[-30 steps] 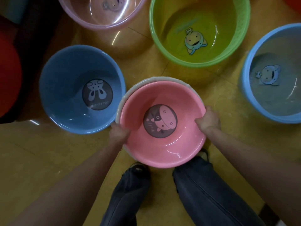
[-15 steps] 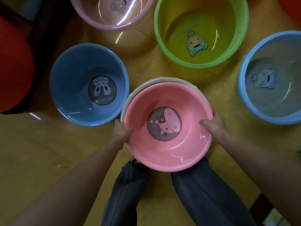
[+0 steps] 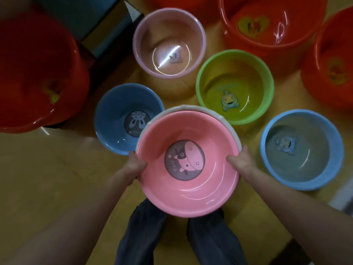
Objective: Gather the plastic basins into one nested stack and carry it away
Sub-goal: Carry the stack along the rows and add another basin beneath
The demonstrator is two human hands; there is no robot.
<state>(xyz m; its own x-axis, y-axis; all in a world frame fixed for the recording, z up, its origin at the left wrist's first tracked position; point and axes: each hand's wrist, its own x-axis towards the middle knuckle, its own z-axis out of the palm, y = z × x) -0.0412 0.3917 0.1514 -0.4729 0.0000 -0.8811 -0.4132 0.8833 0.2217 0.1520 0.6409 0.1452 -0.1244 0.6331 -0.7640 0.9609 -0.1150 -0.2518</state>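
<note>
Hands both clamped on the stack: your left hand (image 3: 136,165) grips the near-left rim of the pink basin (image 3: 188,163), thumb hooked inside, and your right hand (image 3: 241,161) grips the right rim the same way. Pink basin sits nested inside a white basin (image 3: 228,123), of which only a pale crescent of rim shows along the far and right edge. Compared with half a second ago, the pair rides higher and closer to your head, filling more of the view and now overlapping the near rim of the dark blue basin (image 3: 122,115) on the left, where before a gap of floor lay between them. View has also tipped up: three red tubs now show, one at far left (image 3: 38,73), one at top right (image 3: 271,22) and one at the right edge (image 3: 332,60), where earlier only slivers of red appeared. Clear pink basin (image 3: 169,41) now shows whole at the top instead of cut off. Green basin (image 3: 235,87) and light blue basin (image 3: 301,150) stand on the yellow floor (image 3: 47,178) to the right, each apart from the stack and from each other. Your trouser legs (image 3: 145,236) show below the pink basin, feet hidden beneath it.
</note>
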